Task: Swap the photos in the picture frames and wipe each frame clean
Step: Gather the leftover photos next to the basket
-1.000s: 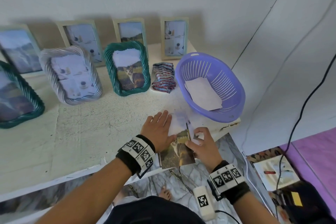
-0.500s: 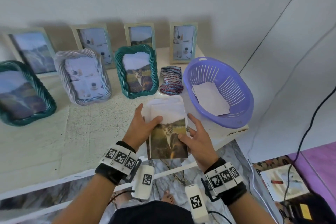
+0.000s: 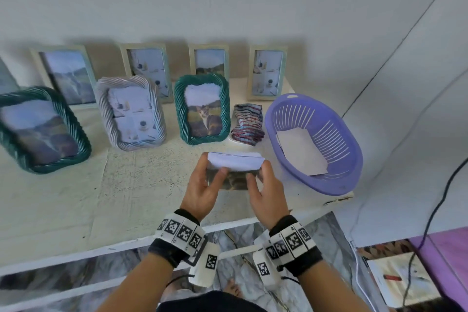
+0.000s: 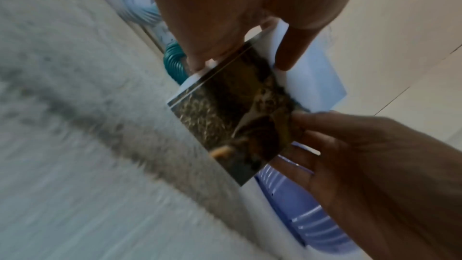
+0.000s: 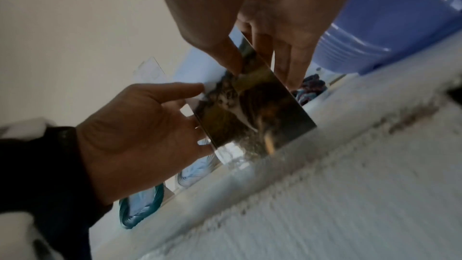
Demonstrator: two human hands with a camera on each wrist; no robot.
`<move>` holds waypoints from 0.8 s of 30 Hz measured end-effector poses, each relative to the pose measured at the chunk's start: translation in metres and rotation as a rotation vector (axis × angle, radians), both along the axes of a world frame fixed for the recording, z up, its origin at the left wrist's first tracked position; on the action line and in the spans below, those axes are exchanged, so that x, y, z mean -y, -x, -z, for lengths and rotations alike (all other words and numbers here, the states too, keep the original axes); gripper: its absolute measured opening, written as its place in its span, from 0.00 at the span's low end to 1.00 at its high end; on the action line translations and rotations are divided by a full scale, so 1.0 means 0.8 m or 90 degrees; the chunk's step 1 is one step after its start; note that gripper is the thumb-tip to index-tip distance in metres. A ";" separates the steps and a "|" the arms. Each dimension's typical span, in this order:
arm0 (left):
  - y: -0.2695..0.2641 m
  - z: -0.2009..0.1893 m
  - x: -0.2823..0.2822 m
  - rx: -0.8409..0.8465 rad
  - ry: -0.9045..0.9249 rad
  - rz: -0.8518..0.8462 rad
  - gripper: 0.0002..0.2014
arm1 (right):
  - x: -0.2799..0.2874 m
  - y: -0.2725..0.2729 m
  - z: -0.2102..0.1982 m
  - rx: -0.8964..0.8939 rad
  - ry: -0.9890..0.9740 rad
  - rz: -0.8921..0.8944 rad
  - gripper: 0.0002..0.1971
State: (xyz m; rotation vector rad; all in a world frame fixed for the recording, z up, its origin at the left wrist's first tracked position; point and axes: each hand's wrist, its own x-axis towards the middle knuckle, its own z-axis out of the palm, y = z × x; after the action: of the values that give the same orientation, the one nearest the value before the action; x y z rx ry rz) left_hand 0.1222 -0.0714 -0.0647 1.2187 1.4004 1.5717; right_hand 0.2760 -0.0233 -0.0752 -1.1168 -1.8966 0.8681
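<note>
The tabletop carries two rows of picture frames: four pale flat ones leaning on the wall along the back edge, and three twisted-rim ones in front of them. Every frame in view shows a picture, so I cannot tell which have been swapped or wiped; my guess is that a good part of the job is left.

At the right edge sits a purple basket with one white sheet lying in it. Just beside it, toward the back, a folded striped cloth lies apart from both hands, so no wiping is under way.

The nearest green frame stands between the cloth and the grey frame and shows a cat in a field.

Near the front edge, left of the basket, the left hand and the right hand each pinch one side of a small stack of photos, raised off the surface. The wrist views show the facing print is glossy, dark and brown-toned, a cat again, with white backs stacked behind it. Thin prints like these probably slip against one another, so picking out one needs care.
</note>
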 end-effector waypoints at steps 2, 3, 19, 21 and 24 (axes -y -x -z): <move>-0.006 0.011 0.002 0.050 0.029 0.000 0.11 | 0.004 0.005 0.009 -0.006 0.042 -0.012 0.15; -0.010 0.014 0.004 0.074 0.043 -0.001 0.12 | 0.006 0.008 0.012 -0.010 0.060 -0.018 0.15; -0.055 -0.048 -0.052 0.025 0.084 0.064 0.20 | -0.070 -0.092 -0.135 -0.013 0.042 0.026 0.10; -0.066 -0.042 -0.076 -0.056 0.145 0.039 0.18 | -0.120 -0.127 -0.155 0.089 0.061 0.093 0.09; -0.085 -0.030 -0.101 -0.077 0.276 0.068 0.22 | -0.191 -0.158 -0.157 0.307 0.184 0.079 0.10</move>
State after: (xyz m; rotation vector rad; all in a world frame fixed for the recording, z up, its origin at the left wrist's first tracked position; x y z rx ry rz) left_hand 0.1905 0.0096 -0.0406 1.1130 1.6200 1.0627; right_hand 0.4022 0.1295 0.0503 -1.7269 -2.0919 0.8776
